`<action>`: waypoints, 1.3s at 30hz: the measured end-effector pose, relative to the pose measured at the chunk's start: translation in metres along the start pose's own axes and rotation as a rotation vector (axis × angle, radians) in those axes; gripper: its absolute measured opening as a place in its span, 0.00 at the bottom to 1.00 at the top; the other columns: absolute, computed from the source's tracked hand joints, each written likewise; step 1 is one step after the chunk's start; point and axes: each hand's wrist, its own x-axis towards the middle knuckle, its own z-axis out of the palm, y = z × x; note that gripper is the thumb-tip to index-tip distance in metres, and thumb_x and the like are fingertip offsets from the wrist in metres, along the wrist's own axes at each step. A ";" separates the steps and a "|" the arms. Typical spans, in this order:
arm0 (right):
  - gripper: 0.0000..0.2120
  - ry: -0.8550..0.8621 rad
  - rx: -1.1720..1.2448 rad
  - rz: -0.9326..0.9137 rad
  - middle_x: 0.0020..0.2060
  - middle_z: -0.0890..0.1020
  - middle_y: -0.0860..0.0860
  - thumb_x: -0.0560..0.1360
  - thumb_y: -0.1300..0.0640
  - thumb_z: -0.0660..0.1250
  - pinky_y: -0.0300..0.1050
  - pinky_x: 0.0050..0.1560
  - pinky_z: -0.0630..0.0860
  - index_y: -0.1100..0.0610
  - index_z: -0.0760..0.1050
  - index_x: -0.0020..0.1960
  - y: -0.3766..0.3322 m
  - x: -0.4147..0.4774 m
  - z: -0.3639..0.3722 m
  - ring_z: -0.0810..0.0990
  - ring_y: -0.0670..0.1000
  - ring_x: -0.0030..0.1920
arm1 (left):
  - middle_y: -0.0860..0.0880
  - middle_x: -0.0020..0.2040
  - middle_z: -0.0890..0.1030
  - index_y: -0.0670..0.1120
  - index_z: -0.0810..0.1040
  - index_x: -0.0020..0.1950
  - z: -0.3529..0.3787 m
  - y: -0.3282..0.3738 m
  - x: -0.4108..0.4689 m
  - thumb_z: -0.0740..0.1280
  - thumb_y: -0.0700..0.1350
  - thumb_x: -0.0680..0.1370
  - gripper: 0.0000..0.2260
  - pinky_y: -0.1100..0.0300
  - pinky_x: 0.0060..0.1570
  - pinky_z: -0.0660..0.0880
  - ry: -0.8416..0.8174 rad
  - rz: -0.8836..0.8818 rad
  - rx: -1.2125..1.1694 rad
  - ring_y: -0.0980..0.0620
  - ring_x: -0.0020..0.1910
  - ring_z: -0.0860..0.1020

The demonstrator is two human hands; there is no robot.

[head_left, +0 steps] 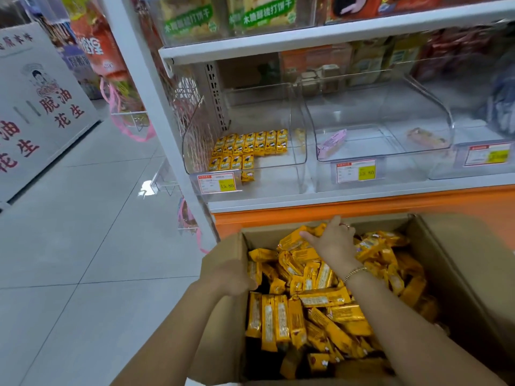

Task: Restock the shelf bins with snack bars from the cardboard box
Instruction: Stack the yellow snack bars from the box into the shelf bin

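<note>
An open cardboard box point(457, 263) sits low in front of the shelf, filled with several yellow snack bars point(281, 321). My left hand point(228, 277) grips the box's left wall, fingers curled over its edge. My right hand point(331, 240) reaches into the far end of the box and its fingers curl round yellow bars point(295, 240) at the top of the pile. On the shelf above, the left clear bin point(298, 151) holds neat rows of the same yellow bars point(250, 146) across its floor.
The middle clear bin point(446, 123) holds a pink packet point(331, 143) and a tan one point(426, 137). Price tags point(218, 183) hang on the bin fronts. An orange shelf base point(362, 210) stands behind the box. Tiled floor point(83, 246) and a white display lie left.
</note>
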 end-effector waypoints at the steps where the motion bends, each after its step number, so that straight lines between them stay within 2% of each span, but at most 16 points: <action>1: 0.41 -0.007 0.034 0.021 0.64 0.70 0.62 0.69 0.38 0.71 0.53 0.59 0.70 0.63 0.60 0.68 -0.004 0.001 0.005 0.64 0.61 0.67 | 0.50 0.33 0.68 0.47 0.65 0.31 0.001 0.001 0.001 0.64 0.54 0.76 0.18 0.57 0.39 0.65 -0.006 0.005 -0.021 0.52 0.35 0.69; 4: 0.43 0.016 0.128 0.095 0.65 0.69 0.61 0.68 0.41 0.74 0.55 0.54 0.74 0.62 0.57 0.69 -0.012 0.002 0.022 0.65 0.61 0.66 | 0.50 0.31 0.66 0.47 0.65 0.31 0.001 0.002 0.001 0.65 0.52 0.76 0.18 0.59 0.37 0.64 -0.001 0.004 -0.052 0.54 0.32 0.67; 8: 0.39 0.021 0.185 0.140 0.62 0.72 0.61 0.69 0.45 0.74 0.53 0.46 0.77 0.61 0.59 0.68 -0.018 0.004 0.028 0.75 0.61 0.59 | 0.50 0.32 0.66 0.47 0.65 0.31 0.000 0.001 0.001 0.64 0.51 0.77 0.17 0.61 0.35 0.62 -0.005 0.014 -0.055 0.55 0.32 0.66; 12: 0.29 -0.016 0.141 0.042 0.58 0.74 0.58 0.70 0.47 0.74 0.45 0.40 0.73 0.56 0.66 0.64 -0.021 0.001 0.021 0.78 0.59 0.52 | 0.49 0.32 0.66 0.47 0.65 0.31 -0.004 0.001 -0.001 0.64 0.53 0.77 0.18 0.60 0.36 0.63 0.008 -0.001 -0.086 0.54 0.32 0.66; 15: 0.22 -0.008 0.171 -0.093 0.57 0.73 0.56 0.70 0.48 0.74 0.40 0.38 0.69 0.53 0.71 0.58 -0.022 -0.011 0.009 0.74 0.52 0.46 | 0.49 0.31 0.67 0.46 0.66 0.30 -0.012 0.007 -0.006 0.64 0.54 0.77 0.19 0.62 0.34 0.63 0.096 -0.023 -0.179 0.55 0.30 0.67; 17: 0.20 0.032 0.313 -0.222 0.55 0.71 0.52 0.68 0.50 0.76 0.40 0.40 0.73 0.51 0.74 0.56 -0.022 -0.022 0.002 0.73 0.49 0.47 | 0.47 0.36 0.75 0.45 0.74 0.38 -0.019 0.012 -0.010 0.67 0.54 0.76 0.14 0.61 0.38 0.72 0.108 -0.032 -0.562 0.54 0.34 0.75; 18: 0.20 0.052 0.412 -0.285 0.54 0.71 0.50 0.67 0.51 0.77 0.41 0.44 0.76 0.50 0.74 0.55 -0.022 -0.030 -0.001 0.74 0.49 0.49 | 0.44 0.44 0.80 0.43 0.78 0.47 -0.023 0.018 -0.013 0.68 0.53 0.76 0.13 0.59 0.43 0.77 0.057 -0.026 -0.829 0.52 0.40 0.80; 20: 0.19 0.075 0.593 -0.400 0.53 0.71 0.44 0.65 0.54 0.79 0.46 0.51 0.79 0.47 0.76 0.53 -0.025 -0.045 -0.009 0.75 0.47 0.54 | 0.36 0.55 0.79 0.38 0.73 0.58 -0.031 0.030 -0.020 0.68 0.51 0.76 0.19 0.56 0.48 0.81 -0.075 -0.001 -1.268 0.45 0.49 0.82; 23: 0.21 0.110 0.685 -0.514 0.55 0.71 0.41 0.64 0.56 0.79 0.44 0.53 0.78 0.44 0.76 0.53 -0.030 -0.064 -0.024 0.74 0.41 0.58 | 0.35 0.51 0.81 0.35 0.73 0.58 -0.040 0.049 -0.033 0.66 0.46 0.77 0.16 0.55 0.44 0.81 -0.124 0.090 -1.684 0.43 0.46 0.83; 25: 0.21 0.140 0.751 -0.545 0.54 0.72 0.40 0.64 0.54 0.79 0.41 0.50 0.77 0.41 0.76 0.52 -0.032 -0.071 -0.034 0.74 0.41 0.58 | 0.36 0.47 0.82 0.36 0.74 0.58 -0.042 0.058 -0.039 0.64 0.43 0.78 0.13 0.55 0.41 0.81 -0.116 0.129 -1.852 0.45 0.41 0.84; 27: 0.17 0.149 0.813 -0.553 0.52 0.74 0.40 0.63 0.48 0.76 0.39 0.46 0.76 0.39 0.76 0.50 -0.034 -0.074 -0.043 0.75 0.42 0.57 | 0.38 0.44 0.83 0.38 0.77 0.53 -0.044 0.064 -0.044 0.62 0.42 0.79 0.09 0.55 0.40 0.81 -0.113 0.168 -1.935 0.46 0.39 0.84; 29: 0.15 0.132 0.828 -0.578 0.52 0.75 0.41 0.65 0.50 0.75 0.36 0.45 0.76 0.42 0.77 0.50 -0.033 -0.076 -0.046 0.76 0.43 0.56 | 0.39 0.44 0.83 0.39 0.77 0.50 -0.047 0.068 -0.048 0.62 0.42 0.77 0.09 0.55 0.40 0.81 -0.108 0.221 -1.968 0.47 0.39 0.84; 31: 0.15 0.085 0.838 -0.614 0.53 0.76 0.42 0.66 0.54 0.75 0.36 0.47 0.77 0.44 0.79 0.51 -0.030 -0.076 -0.047 0.76 0.43 0.57 | 0.39 0.45 0.83 0.38 0.78 0.50 -0.052 0.070 -0.052 0.65 0.42 0.73 0.10 0.54 0.43 0.80 -0.094 0.263 -1.968 0.47 0.39 0.84; 33: 0.15 0.005 0.888 -0.634 0.55 0.75 0.40 0.67 0.53 0.72 0.37 0.51 0.78 0.43 0.79 0.53 -0.028 -0.077 -0.049 0.76 0.46 0.60 | 0.40 0.45 0.83 0.38 0.78 0.51 -0.055 0.071 -0.056 0.66 0.42 0.70 0.12 0.52 0.47 0.79 -0.074 0.288 -1.965 0.47 0.40 0.84; 36: 0.18 -0.104 0.909 -0.676 0.60 0.75 0.41 0.71 0.57 0.66 0.43 0.55 0.77 0.42 0.78 0.58 -0.026 -0.079 -0.053 0.75 0.50 0.63 | 0.41 0.47 0.84 0.38 0.78 0.53 -0.057 0.073 -0.058 0.66 0.40 0.72 0.11 0.51 0.49 0.78 -0.006 0.306 -1.938 0.47 0.42 0.84; 39: 0.17 -0.128 0.850 -0.672 0.61 0.76 0.39 0.71 0.47 0.65 0.42 0.60 0.74 0.42 0.78 0.59 -0.032 -0.080 -0.062 0.74 0.46 0.64 | 0.42 0.48 0.84 0.40 0.79 0.52 -0.060 0.074 -0.058 0.65 0.37 0.75 0.07 0.53 0.47 0.80 0.092 0.309 -1.894 0.48 0.43 0.83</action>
